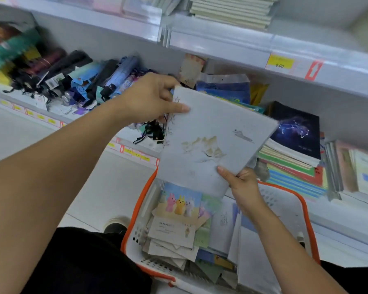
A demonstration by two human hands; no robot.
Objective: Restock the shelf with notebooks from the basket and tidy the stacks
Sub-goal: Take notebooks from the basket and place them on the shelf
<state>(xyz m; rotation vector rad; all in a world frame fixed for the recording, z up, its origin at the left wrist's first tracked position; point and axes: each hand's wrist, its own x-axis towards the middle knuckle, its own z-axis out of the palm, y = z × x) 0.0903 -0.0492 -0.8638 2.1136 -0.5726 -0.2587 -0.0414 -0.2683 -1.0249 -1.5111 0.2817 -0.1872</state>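
I hold a pale grey notebook (212, 139) tilted in the air between the basket and the shelf. My left hand (149, 98) grips its upper left corner, thumb on the cover. My right hand (241, 183) pinches its lower edge. Below sits a white basket with an orange rim (306, 211), filled with several loose notebooks, one with a cartoon rabbit cover (181, 200) on top. On the shelf to the right rests a stack of notebooks topped by a dark constellation cover (295, 130).
Folded umbrellas (77, 75) crowd the left part of the same shelf. A blue packet pile (225, 90) lies behind the held notebook. The shelf above (221, 45) carries a cream notebook stack (232, 11) and a yellow price tag (280, 62). More stacks stand far right (353, 166).
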